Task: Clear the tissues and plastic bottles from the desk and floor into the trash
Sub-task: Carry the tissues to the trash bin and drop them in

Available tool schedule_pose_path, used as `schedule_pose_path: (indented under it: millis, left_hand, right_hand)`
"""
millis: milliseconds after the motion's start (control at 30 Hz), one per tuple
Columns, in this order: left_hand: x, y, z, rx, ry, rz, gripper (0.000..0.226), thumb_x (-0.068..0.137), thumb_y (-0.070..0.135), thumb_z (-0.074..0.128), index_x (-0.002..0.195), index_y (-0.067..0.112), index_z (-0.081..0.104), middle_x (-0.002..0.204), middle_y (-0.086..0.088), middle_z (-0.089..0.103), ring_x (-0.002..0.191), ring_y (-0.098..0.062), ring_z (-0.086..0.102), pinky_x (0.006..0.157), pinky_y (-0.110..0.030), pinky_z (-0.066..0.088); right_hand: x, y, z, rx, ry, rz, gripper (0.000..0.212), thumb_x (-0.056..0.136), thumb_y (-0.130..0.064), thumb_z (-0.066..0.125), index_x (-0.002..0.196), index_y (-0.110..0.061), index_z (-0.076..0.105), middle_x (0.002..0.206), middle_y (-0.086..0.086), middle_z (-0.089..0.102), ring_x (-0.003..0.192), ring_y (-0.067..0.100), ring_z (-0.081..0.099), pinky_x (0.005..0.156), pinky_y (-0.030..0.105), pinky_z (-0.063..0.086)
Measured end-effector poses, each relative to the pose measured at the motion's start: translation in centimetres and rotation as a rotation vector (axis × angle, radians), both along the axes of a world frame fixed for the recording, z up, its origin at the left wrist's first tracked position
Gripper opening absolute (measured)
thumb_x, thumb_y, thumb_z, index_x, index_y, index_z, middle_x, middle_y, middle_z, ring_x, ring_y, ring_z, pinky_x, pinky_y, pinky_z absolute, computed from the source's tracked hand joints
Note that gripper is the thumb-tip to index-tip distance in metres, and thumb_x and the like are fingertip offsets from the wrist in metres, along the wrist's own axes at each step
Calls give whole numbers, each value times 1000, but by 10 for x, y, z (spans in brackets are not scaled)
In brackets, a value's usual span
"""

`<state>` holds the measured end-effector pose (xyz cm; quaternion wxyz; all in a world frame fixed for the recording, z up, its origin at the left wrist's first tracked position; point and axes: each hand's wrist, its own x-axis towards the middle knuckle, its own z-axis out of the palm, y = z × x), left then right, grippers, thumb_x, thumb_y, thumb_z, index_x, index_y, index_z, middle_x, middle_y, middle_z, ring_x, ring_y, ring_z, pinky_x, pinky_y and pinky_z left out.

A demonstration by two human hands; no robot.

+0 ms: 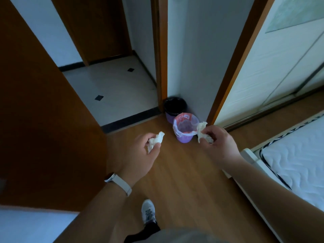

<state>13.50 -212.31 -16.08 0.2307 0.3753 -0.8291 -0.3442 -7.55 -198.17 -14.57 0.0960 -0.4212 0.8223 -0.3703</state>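
Near the centre of the frame, both hands are held out above the wooden floor (184, 172), each grasping paper. The left hand (140, 152) has its fingers and thumb curled round a crumpled tissue (156, 139), whose white end pokes out above the knuckles. The right hand (219, 142) pinches a second tissue (202, 131), which hangs loosely from the fingertips, its upper end just beside the rim of the nearer bin as seen from here. That purple bin (184, 139) stands on the floor between the two hands and a little above them in the picture, lined with a pale bag whose folded edge shows some pink; its inside looks dark and the contents cannot be made out. Touching it from behind, in the corner by the door frame, is a black-lined bin (168, 106) with a purple woven wall. A brown door (43, 120) fills the left side of the frame, with pale tiled flooring beyond the threshold at upper centre. A white mattress (298, 155) occupies the right edge. A light wristband (120, 183) circles the left wrist, and a grey shoe (148, 212) shows at the bottom centre.
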Motion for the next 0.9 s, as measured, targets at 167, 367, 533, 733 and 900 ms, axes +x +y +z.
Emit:
schedule_pose_path:
  millis: [167, 367, 533, 733, 900]
  left_hand:
    - [-17, -99, 11, -53, 8, -111, 24, 93, 33, 63, 117, 31, 58, 101, 23, 55, 90, 0, 59, 68, -8, 49]
    - [-38, -187, 9, -83, 69, -193, 24, 91, 31, 65, 113, 24, 63, 100, 15, 59, 89, -4, 59, 71, -30, 56]
    - [-60, -231, -2, -75, 35, -254, 24, 91, 35, 63, 114, 26, 62, 101, 14, 60, 88, -4, 59, 72, -33, 57]
    - [-105, -280, -18, -73, 30, -295, 26, 91, 32, 63, 114, 22, 64, 101, 10, 62, 89, -7, 60, 73, -35, 57]
    - [-162, -323, -32, -84, -17, -293, 26, 91, 34, 63, 114, 22, 64, 100, 9, 62, 88, -7, 60, 72, -36, 56]
  right_hand:
    - [-1, -74, 9, 66, 19, -119, 23, 81, -19, 72, 103, -18, 64, 97, -5, 59, 85, 12, 59, 67, 18, 50]
    - [-6, -135, 4, 85, 49, -187, 17, 80, -16, 71, 95, -17, 65, 92, -4, 60, 81, 14, 59, 69, 34, 55]
    - [-29, -173, -6, 97, 58, -210, 13, 80, -15, 71, 92, -17, 64, 87, -5, 59, 76, 12, 57, 67, 35, 55]
    - [-72, -210, -30, 129, 36, -220, 15, 79, -15, 72, 92, -17, 65, 86, -4, 59, 74, 12, 56, 63, 30, 51]
    - [-130, -248, -58, 146, 22, -201, 17, 78, -14, 73, 93, -16, 66, 87, -4, 59, 74, 12, 57, 63, 23, 49]
